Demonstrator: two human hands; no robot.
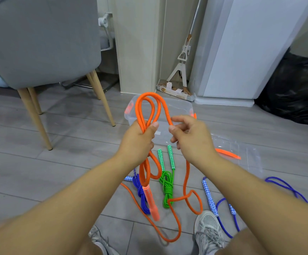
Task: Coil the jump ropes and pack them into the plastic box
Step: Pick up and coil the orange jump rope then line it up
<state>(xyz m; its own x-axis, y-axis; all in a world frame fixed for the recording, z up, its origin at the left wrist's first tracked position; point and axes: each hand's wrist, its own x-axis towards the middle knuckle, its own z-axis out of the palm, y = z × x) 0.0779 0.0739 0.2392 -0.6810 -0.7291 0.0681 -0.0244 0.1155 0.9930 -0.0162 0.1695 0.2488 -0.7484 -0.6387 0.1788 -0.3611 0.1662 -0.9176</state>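
Observation:
My left hand (137, 139) grips several loops of the orange jump rope (146, 105) above the clear plastic box (131, 115). One orange handle (152, 205) dangles below that hand. My right hand (188, 134) pinches the same rope's free strand, which trails down to loose bends on the floor. A coiled green rope (167, 188) with checkered handles and a coiled blue rope (141, 194) lie on the floor under my hands. Another blue rope (223, 214) lies uncoiled at the right.
The box's clear lid (241, 153) with orange clips lies right of the box. A grey chair (43, 43) stands at the left, a white appliance (245, 52) and black bag (293, 89) at the right. My shoes (209, 230) are at the bottom.

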